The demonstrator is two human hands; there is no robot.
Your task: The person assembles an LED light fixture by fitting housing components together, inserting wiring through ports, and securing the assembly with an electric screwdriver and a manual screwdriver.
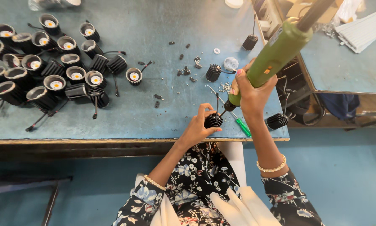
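1. Hands first: left hand (198, 125) is pinched around a small black finned heat sink (213, 120), holding it right at the near edge of the blue workbench (146, 113).
2. Right hand (251, 93) is wrapped tight around a green electric screwdriver (271, 56), bit tip down on that heat sink.
3. Green-handled screwdriver (240, 124) lies just right of the heat sink.
4. Loose screws (225, 87) sit just behind it, and a big cluster of finished lamp housings (50, 71) is well off to its left.
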